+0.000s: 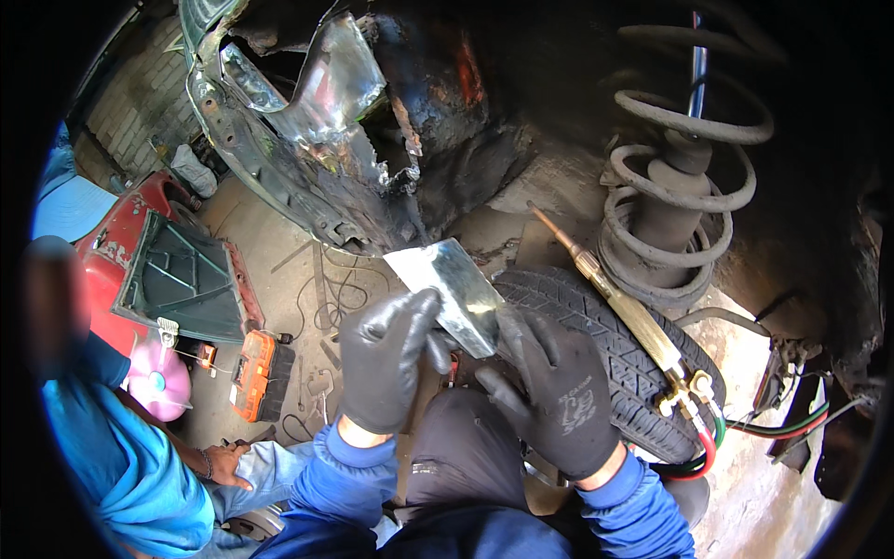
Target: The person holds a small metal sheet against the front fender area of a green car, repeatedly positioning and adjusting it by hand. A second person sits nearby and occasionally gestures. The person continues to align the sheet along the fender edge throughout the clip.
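A shiny, bent piece of sheet metal [451, 291] is held up in front of me in black gloves. My left hand [386, 349] pinches its lower left edge between thumb and fingers. At its right edge my right hand [559, 387] has its fingers against the metal, with the thumb near the lower corner. Beyond the piece is a cut-open, rusty car body section [349, 177] with bare shiny metal patches. To the right, a brass gas torch [624, 312] with red and green hoses rests on a tyre [559, 293].
A coil spring with strut [684, 196] stands at right. At left, a co-worker in a blue shirt [135, 466] sits close by, a hand on the knee. An orange and black toolbox [256, 377], a pink fan [156, 380], a detached panel [186, 279] and loose cables [345, 293] lie beyond.
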Tool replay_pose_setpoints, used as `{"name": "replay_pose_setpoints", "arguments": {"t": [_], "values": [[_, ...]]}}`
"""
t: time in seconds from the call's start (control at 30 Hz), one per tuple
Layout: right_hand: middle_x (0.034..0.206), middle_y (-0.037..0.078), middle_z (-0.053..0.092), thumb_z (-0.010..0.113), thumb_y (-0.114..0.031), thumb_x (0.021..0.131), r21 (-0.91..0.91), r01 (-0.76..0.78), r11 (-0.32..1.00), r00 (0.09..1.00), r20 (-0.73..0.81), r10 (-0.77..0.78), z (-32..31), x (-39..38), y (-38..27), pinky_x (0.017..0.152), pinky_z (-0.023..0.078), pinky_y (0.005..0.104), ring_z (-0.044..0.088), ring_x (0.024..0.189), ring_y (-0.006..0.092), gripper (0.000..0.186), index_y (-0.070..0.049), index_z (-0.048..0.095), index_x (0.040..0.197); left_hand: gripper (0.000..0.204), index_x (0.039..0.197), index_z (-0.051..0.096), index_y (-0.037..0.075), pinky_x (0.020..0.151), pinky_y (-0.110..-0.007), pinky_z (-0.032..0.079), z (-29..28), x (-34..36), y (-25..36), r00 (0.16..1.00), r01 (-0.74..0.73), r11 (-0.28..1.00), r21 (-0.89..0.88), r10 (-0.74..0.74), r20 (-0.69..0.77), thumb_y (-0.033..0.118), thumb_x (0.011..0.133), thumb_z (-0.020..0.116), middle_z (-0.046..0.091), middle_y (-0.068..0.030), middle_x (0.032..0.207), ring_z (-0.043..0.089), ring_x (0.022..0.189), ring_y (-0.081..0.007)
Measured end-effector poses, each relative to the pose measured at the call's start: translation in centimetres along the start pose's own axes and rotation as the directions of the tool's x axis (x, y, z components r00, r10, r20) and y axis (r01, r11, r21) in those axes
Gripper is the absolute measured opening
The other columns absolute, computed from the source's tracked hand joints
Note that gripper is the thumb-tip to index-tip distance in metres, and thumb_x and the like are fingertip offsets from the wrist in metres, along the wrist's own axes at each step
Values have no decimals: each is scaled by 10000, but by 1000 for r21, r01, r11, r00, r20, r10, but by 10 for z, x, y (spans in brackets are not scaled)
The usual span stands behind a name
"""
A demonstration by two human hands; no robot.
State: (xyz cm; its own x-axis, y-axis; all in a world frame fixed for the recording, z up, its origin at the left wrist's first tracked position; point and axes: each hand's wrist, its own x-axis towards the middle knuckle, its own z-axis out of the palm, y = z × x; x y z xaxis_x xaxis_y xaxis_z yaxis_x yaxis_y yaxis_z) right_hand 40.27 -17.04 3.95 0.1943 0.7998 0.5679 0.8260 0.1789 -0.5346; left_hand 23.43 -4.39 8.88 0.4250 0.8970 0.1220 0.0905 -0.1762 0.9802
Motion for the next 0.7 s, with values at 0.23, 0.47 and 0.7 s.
{"name": "replay_pose_setpoints", "arguments": {"t": [0.23, 0.47, 0.7], "values": [[1119, 208, 738, 770, -96, 957, 26, -29, 999, 995, -96, 31, 3, -8, 6, 877, 562, 508, 713, 991, 420, 486, -20, 687, 1429, 233, 1195, 808, -57, 687, -264, 526, 18, -19, -17, 991, -85, 991, -99, 95, 97, 152, 1108, 753, 791, -68, 937, 693, 789, -98], [1021, 132, 777, 682, -77, 1113, 519, -427, 740, 851, -46, 523, -10, -8, -6, 872, 587, 365, 734, 944, 190, 176, 24, 765, 1231, 367, 1379, 724, 0, 835, -261, 559, 11, -10, -35, 994, 106, 989, -102, -104, 23, 154, 1062, 827, 754, -24, 1095, 683, 963, -74], [1127, 192, 816, 684, -117, 1111, 521, -420, 744, 877, 22, 480, -22, -2, -6, 931, 603, 366, 773, 1011, 215, 276, 38, 753, 1327, 277, 1278, 702, -71, 883, -354, 606, 27, -4, -40, 939, 243, 841, -484, -79, 334, 151, 1115, 726, 784, -153, 1116, 760, 949, -205]]}}
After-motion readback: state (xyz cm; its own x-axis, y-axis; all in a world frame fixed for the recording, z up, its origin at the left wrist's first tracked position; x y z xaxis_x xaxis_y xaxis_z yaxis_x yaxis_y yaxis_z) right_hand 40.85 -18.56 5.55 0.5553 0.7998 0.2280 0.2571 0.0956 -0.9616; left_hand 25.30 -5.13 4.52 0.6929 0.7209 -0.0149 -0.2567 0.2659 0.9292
